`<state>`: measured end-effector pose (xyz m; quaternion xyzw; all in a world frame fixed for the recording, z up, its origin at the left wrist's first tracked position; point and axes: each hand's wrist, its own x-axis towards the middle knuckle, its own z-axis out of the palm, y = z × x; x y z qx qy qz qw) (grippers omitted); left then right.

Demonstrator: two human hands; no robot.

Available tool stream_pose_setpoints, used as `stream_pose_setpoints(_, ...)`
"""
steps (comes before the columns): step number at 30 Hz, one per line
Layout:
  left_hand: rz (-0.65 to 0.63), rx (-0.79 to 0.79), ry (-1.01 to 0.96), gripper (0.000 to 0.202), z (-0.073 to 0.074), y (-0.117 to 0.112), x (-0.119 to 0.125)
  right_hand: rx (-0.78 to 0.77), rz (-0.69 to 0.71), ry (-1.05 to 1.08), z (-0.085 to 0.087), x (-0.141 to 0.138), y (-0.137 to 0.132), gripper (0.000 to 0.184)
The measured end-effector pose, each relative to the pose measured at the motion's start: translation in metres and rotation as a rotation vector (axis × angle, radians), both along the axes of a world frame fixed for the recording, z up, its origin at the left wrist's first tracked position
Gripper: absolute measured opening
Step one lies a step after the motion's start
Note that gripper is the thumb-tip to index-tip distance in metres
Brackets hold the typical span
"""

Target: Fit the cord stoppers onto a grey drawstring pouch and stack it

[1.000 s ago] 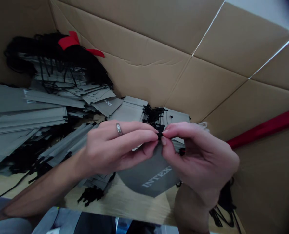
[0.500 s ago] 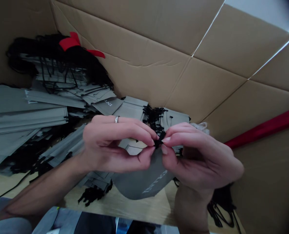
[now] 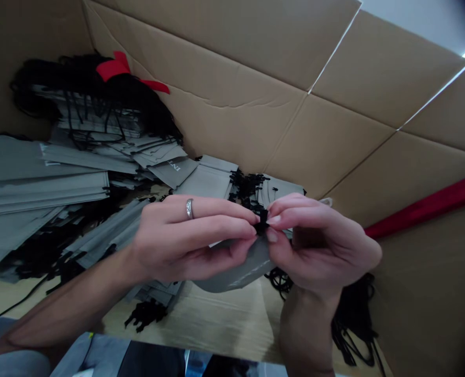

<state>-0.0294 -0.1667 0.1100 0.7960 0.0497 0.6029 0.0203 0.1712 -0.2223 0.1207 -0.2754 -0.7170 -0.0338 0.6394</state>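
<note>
My left hand point(image 3: 185, 238), a ring on one finger, and my right hand point(image 3: 322, 243) meet fingertip to fingertip in the middle of the view. Between them both pinch a small black cord knot point(image 3: 261, 226). A grey fabric pouch point(image 3: 236, 269) with white lettering hangs from that cord below my fingers, tilted almost edge-on. More black cord point(image 3: 281, 280) dangles under my right hand.
Heaps of the same grey pouches point(image 3: 59, 178) with black drawstrings lie inside a large cardboard box point(image 3: 256, 89). A bundle of black cords with a red tie point(image 3: 114, 68) sits at the back left. A red strip point(image 3: 428, 204) runs along the right wall.
The pouch has swung up and flattened, so its lettering is barely visible now. My fingers keep working the black knot, which has risen slightly.
</note>
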Motion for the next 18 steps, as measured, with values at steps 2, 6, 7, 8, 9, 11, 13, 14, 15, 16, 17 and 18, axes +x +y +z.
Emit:
stream_pose_setpoints(2, 0.011, 0.010, 0.009, 0.015, 0.000, 0.000, -0.002, 0.003, 0.020, 0.009, 0.000, -0.001, 0.001, 0.034)
stream_pose_setpoints(6, 0.013, 0.008, 0.001, 0.014, 0.000, 0.000, -0.004, -0.019, 0.054, 0.022, -0.001, -0.002, 0.002, 0.033)
stream_pose_setpoints(7, 0.015, 0.020, 0.005, 0.013, 0.000, 0.000, -0.004, -0.027, 0.065, 0.025, -0.001, -0.002, 0.002, 0.032)
stream_pose_setpoints(8, 0.020, 0.035, 0.014, 0.013, 0.000, 0.000, -0.005, -0.034, 0.077, 0.027, -0.001, -0.001, 0.002, 0.031)
stream_pose_setpoints(9, 0.028, 0.049, 0.016, 0.013, 0.000, 0.000, -0.005, -0.042, 0.087, 0.029, -0.002, -0.001, 0.002, 0.030)
stream_pose_setpoints(11, 0.044, 0.074, 0.015, 0.013, 0.001, -0.001, -0.006, -0.063, 0.098, 0.032, -0.002, -0.002, 0.002, 0.028)
stream_pose_setpoints(13, 0.031, 0.076, -0.005, 0.014, 0.000, -0.001, -0.004, -0.090, 0.086, 0.045, -0.002, -0.003, 0.002, 0.027)
stream_pose_setpoints(14, 0.007, 0.044, -0.028, 0.014, 0.000, 0.000, -0.002, -0.096, 0.074, 0.052, -0.001, -0.003, 0.002, 0.026)
stream_pose_setpoints(15, -0.039, -0.012, -0.055, 0.013, 0.000, 0.000, 0.000, -0.096, 0.054, 0.059, -0.001, -0.004, 0.002, 0.025)
stream_pose_setpoints(16, -0.101, -0.092, -0.076, 0.013, 0.000, 0.001, 0.003, -0.090, 0.029, 0.064, -0.001, -0.005, 0.002, 0.025)
stream_pose_setpoints(17, -0.171, -0.190, -0.087, 0.012, -0.001, 0.002, 0.006, -0.080, 0.005, 0.067, -0.001, -0.005, 0.001, 0.025)
stream_pose_setpoints(18, -0.241, -0.282, -0.091, 0.013, -0.001, 0.004, 0.009, -0.071, -0.018, 0.069, -0.001, -0.005, 0.001, 0.025)
